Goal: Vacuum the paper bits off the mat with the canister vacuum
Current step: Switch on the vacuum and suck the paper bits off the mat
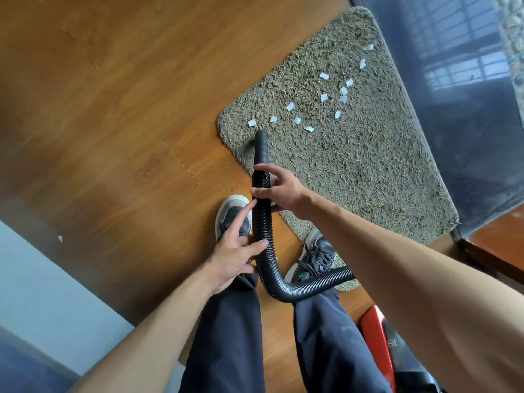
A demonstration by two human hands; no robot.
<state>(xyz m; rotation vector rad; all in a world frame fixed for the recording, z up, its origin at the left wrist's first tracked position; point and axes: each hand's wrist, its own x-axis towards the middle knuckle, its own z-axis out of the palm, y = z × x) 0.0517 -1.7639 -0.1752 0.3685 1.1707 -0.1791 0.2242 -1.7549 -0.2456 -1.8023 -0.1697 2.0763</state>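
A shaggy grey-green mat (354, 154) lies on the wooden floor, with several white paper bits (324, 97) scattered over its far half. The black ribbed vacuum hose (262, 222) curves up from between my legs, and its smooth nozzle tip (261, 136) rests at the mat's left edge, just short of the nearest bits. My right hand (279, 190) grips the hose right behind the nozzle cuff, index finger and thumb wrapped across it. My left hand (235, 253) is lower down, fingers stretched out, with the index finger and thumb touching the hose's left side.
The red canister vacuum (377, 341) stands at the lower right behind my leg. My shoes (232, 217) are at the mat's near corner. A dark glass door (467, 123) borders the mat's right side. One stray paper bit (59, 238) lies on the floor left.
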